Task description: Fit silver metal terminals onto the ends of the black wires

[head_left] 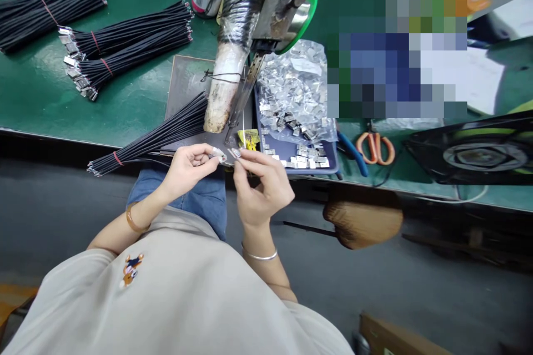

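My left hand (pixel 192 165) is closed in a pinch, a white wrap on its index fingertip. A black cable (pixel 156 159) runs into this hand, and its end at the fingertips is too small to make out. Close by on the right, my right hand (pixel 263 180) pinches a small silver metal connector (pixel 235 153) between thumb and index finger. The two sets of fingertips almost meet in front of the table edge. A tied bundle of black cables (pixel 162 130) lies left of them, partly on a dark board (pixel 183 77).
Above my hands hang a taped duct (pixel 227 77) and a soldering stand with a green-rimmed spool (pixel 308 16). To the right is a blue tray (pixel 333 150) of metal connectors, then blue-handled pliers (pixel 353 154) and orange-handled scissors (pixel 375 148). Finished-looking cable bundles (pixel 129 33) lie at the back left.
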Tool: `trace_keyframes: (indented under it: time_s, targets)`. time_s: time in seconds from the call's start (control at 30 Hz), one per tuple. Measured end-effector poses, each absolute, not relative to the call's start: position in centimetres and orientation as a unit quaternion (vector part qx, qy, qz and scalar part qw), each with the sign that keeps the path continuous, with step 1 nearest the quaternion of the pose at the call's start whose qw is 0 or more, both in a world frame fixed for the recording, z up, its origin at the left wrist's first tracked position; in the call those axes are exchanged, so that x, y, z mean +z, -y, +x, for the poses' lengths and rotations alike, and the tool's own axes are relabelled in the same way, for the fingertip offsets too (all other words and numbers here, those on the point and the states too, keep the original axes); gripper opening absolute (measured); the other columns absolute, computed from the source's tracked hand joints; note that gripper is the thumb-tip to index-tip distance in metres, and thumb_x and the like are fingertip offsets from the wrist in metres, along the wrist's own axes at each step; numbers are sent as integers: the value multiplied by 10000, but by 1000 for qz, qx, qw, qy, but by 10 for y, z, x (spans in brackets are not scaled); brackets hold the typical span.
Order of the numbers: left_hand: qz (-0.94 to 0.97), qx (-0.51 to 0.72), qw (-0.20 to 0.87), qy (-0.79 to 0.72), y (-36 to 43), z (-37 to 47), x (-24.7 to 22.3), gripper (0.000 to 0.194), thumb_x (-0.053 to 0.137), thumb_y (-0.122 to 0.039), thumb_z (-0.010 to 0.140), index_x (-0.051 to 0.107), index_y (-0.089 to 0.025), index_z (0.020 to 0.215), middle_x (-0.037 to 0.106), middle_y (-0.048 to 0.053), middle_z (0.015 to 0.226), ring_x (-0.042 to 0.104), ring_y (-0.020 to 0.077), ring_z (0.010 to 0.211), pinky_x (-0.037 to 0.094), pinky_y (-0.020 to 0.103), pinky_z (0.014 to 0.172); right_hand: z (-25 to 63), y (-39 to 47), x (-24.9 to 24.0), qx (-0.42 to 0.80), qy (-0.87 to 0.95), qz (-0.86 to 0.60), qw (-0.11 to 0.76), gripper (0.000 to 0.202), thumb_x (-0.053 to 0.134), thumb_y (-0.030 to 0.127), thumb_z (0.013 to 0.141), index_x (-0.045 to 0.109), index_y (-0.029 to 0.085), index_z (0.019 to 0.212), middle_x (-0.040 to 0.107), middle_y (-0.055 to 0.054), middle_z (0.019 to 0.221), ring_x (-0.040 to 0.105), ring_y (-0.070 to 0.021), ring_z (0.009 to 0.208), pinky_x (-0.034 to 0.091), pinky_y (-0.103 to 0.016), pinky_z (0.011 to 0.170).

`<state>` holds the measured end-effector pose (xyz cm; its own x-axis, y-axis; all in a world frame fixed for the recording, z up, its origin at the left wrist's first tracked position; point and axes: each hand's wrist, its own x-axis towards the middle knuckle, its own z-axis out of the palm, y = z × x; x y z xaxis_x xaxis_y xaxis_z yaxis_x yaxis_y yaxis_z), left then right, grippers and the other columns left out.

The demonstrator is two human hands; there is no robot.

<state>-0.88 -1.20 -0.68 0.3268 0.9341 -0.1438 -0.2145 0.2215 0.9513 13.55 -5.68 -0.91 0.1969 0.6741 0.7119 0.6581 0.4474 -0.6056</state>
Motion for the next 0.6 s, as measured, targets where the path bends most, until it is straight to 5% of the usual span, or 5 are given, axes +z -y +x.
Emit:
trace_keyframes:
  time_s: [0.1,0.3,0.6]
  targets:
    - [466,427,662,-402,11,-8,-6,251,813,-333,719,679,-121,736,409,-77,501,302,30,470,226,179,467,134,57,-11,-1,675,-505,538,211,698,93,874,710,260,1001,783,-12,953,764,-160,855,638,-296,796]
    - [462,442,657,-399,7,-9,-5,275,796,-392,732,737,-124,757,603,0,634,495,84,589,427,203,571,134,54,-21,121,589,-542,587,29,639,185,923,645,210,910,782,-65,970,775,-183,883,649,-304,735]
    - [474,445,632,-421,2,-5,-2,246,781,-352,715,702,-121,693,560,-20,577,463,73,536,403,200,535,137,47,-23,15,680,-481,553,172,672,79,855,613,233,905,804,-56,997,789,-188,867,663,-302,743]
